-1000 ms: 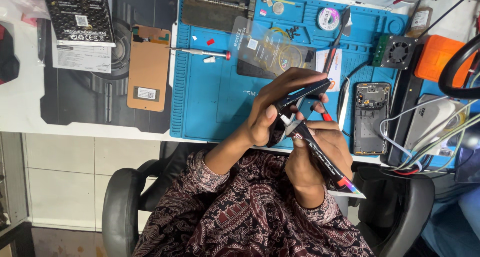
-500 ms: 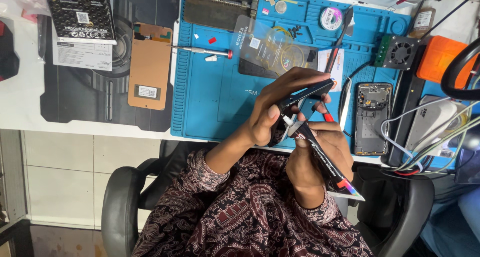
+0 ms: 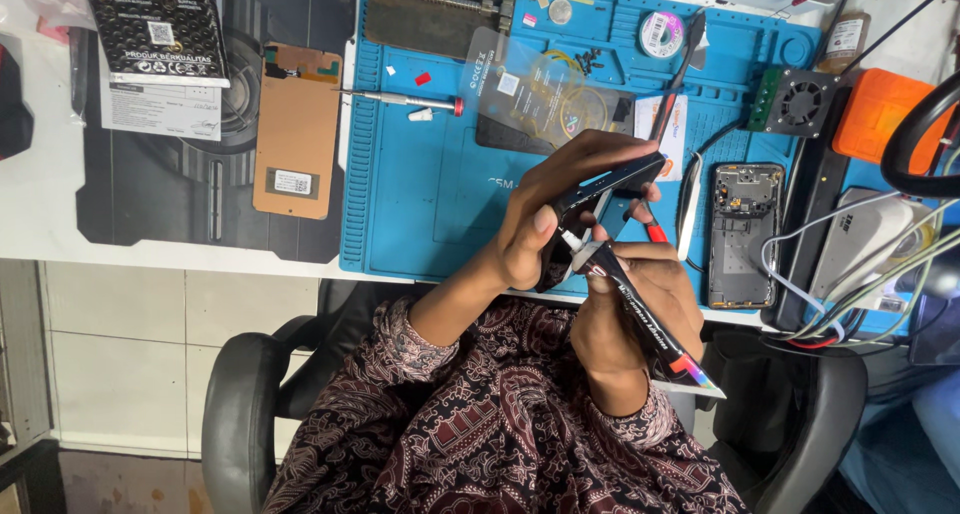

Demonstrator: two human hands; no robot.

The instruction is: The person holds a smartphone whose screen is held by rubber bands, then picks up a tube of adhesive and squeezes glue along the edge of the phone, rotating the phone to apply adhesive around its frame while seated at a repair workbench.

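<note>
My left hand (image 3: 545, 214) grips a black phone frame (image 3: 600, 189), held tilted above the front edge of the blue work mat (image 3: 420, 194). My right hand (image 3: 635, 304) holds a black glue tube (image 3: 645, 319) with a white nozzle, and the nozzle tip touches the frame's lower edge near my left thumb. Both hands are close together in front of my chest. Part of the frame is hidden by my fingers.
An opened phone body (image 3: 745, 229) lies right of my hands. A screwdriver (image 3: 405, 99), a clear plastic sheet (image 3: 540, 89), a solder reel (image 3: 660, 34) and a small fan (image 3: 798, 102) lie on the mat. A copper-backed screen panel (image 3: 295, 124) and a dark box (image 3: 155, 24) sit left. Cables (image 3: 860, 264) trail right.
Both hands stay in nearly the same place; the tube's nozzle has shifted slightly along the frame's edge.
</note>
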